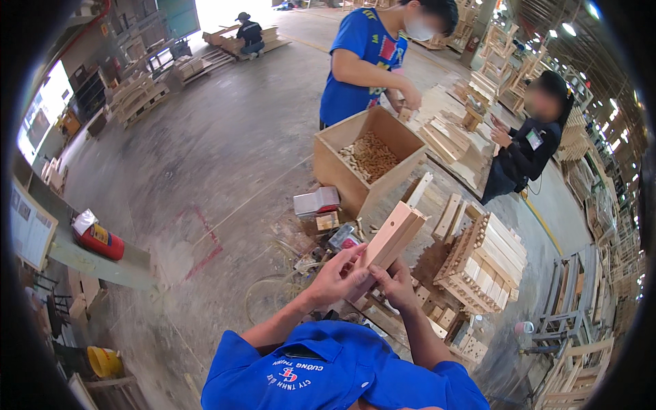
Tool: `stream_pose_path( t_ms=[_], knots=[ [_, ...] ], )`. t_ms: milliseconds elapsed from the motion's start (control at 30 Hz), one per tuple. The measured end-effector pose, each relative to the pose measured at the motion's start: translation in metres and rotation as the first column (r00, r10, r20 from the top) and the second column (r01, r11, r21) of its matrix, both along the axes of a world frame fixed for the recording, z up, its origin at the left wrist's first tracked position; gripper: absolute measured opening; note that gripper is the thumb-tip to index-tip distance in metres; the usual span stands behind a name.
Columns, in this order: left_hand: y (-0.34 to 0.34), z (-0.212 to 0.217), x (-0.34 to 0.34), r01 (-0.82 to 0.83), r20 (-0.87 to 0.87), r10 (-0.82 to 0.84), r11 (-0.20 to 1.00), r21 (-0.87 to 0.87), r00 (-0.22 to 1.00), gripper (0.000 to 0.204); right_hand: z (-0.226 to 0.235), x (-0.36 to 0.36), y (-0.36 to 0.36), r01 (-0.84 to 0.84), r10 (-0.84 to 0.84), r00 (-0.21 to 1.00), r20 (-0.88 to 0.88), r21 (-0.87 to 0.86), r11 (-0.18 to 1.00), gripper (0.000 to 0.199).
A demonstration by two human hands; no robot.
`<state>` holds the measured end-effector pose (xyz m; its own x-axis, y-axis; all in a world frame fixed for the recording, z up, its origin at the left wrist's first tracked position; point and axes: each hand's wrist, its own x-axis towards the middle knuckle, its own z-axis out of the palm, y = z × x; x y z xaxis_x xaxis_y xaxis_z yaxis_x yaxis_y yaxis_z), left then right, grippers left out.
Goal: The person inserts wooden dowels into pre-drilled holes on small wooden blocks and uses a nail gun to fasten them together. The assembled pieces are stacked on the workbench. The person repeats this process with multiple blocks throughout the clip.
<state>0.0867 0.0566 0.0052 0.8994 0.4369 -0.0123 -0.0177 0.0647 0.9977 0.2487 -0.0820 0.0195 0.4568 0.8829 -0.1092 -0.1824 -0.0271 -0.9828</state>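
Observation:
My left hand [336, 277] and my right hand [398, 285] both grip the near end of a pale wooden bar [391, 236] in front of my chest. It tilts up and away to the right. A round hole shows near its far end, and a lengthwise line suggests a groove or pieces lying side by side; I cannot tell which. My left thumb lies along the near end, and my right fingers are partly hidden behind the wood. Beyond the bar stands a large wooden box [335, 164] holding many small wooden dowels [369, 156].
Stacked wooden slats [488, 263] with drilled ends lie right of my hands. A grey and red box-shaped object [316, 202] sits left of the bar. One co-worker [362, 65] handles wood behind the dowel box; another person [533, 143] stands right. A fire extinguisher [99, 239] is far left.

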Motion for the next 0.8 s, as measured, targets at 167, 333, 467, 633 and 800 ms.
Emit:
stream_pose_path(
  t_ms=[167,333,467,633,800],
  knots=[
    [0.016,-0.018,-0.004,-0.062,0.158,0.097,0.976,-0.209,0.983,0.051,0.007,-0.019,0.029,-0.150,0.149,0.987,0.056,0.008,0.989,0.048],
    [0.015,-0.019,-0.006,-0.285,0.213,0.327,0.936,-0.205,0.921,0.038,0.001,-0.022,0.047,-0.165,0.189,0.949,0.251,-0.111,0.980,0.051],
    [-0.005,-0.010,0.008,-0.604,0.162,0.614,0.789,-0.110,0.773,0.030,-0.002,-0.011,0.055,-0.302,0.364,0.864,0.349,-0.219,0.928,0.053],
    [-0.018,-0.006,0.020,-0.726,0.355,0.651,0.674,0.137,0.671,0.024,-0.023,0.001,0.061,-0.362,0.329,0.874,0.358,0.030,0.932,0.056],
    [-0.037,-0.013,0.030,-0.725,0.386,0.637,0.674,0.141,0.667,0.024,-0.016,0.021,0.052,-0.478,0.424,0.841,0.336,0.098,0.873,0.061]
  ],
)
